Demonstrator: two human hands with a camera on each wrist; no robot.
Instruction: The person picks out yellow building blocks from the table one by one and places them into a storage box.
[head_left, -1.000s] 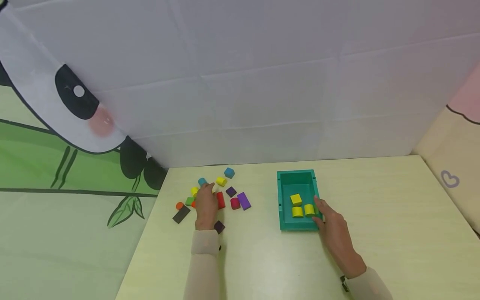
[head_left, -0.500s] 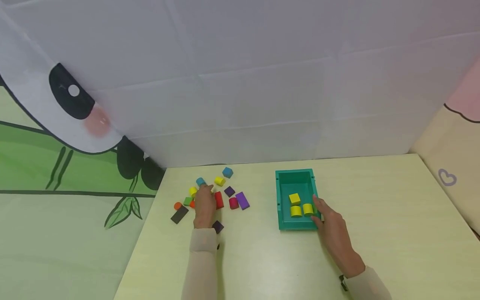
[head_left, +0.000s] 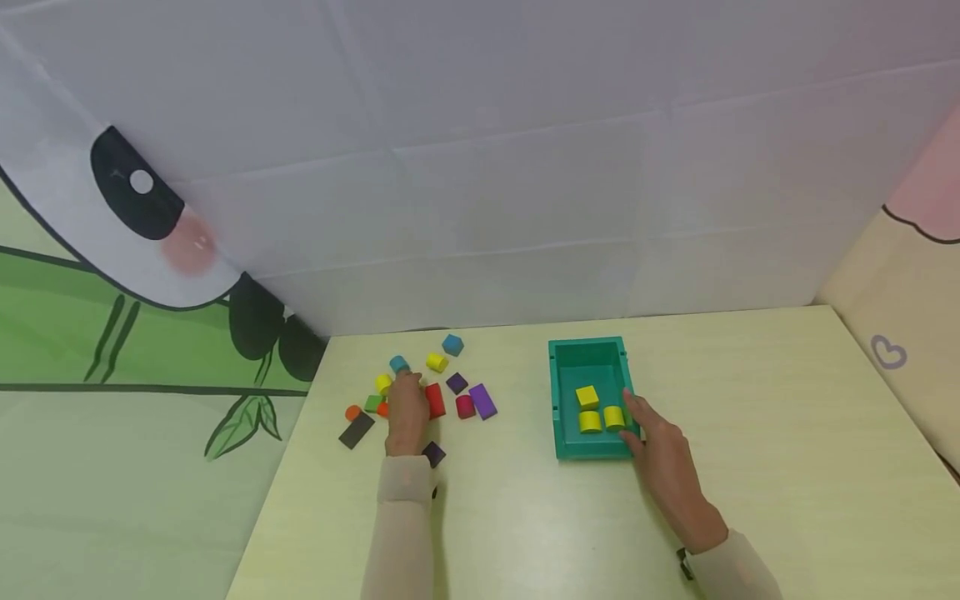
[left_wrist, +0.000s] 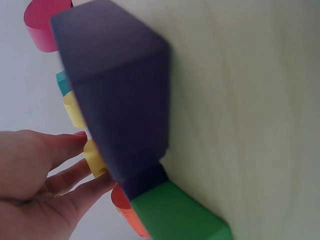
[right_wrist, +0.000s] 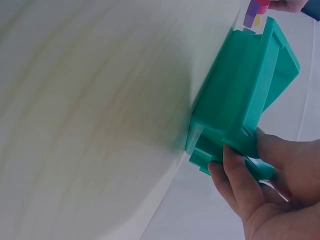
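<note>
Pinching a yellow rounded block (left_wrist: 94, 158), likely light, stiff wood best held by its sides, the left hand (head_left: 407, 414) is left of the green plastic bin (head_left: 591, 354) the right hand (head_left: 664, 462) pinches.

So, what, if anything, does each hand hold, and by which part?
The left hand pinches a yellow block by its sides; the right hand grips the green tray by its right wall.
</note>
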